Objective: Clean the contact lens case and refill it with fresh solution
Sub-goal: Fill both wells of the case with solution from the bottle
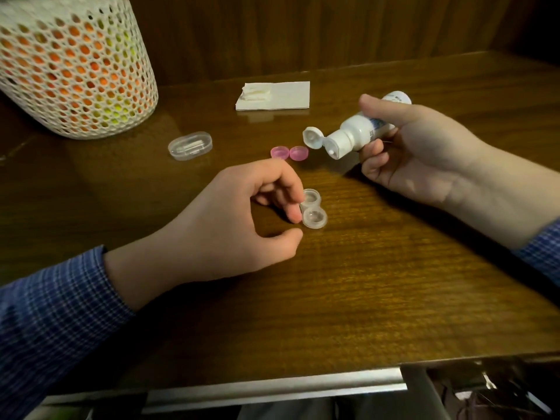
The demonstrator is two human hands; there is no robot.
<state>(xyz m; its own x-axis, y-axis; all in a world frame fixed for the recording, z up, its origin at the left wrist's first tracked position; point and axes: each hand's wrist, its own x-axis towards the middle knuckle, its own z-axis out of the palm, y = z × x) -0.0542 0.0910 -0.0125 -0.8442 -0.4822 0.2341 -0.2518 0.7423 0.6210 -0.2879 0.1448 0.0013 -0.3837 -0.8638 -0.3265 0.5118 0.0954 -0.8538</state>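
On the worktop (378,283), near its middle, I have the case (312,209) standing with both wells open and facing up, which is how I want it for filling. My left hand (242,225) steadies it: the fingertips (295,215) touch its left side, thumb curled below and clear of it (a light brace, not a real pinch, as far as I can tell). My right hand (415,153) has its grip wrapped round the bottle (357,131), tipped nozzle-down with the flip cap open, held above and to the right of the case, not yet over a well. The 2 pink lids (289,153) lie apart behind the case, out of the pour's way.
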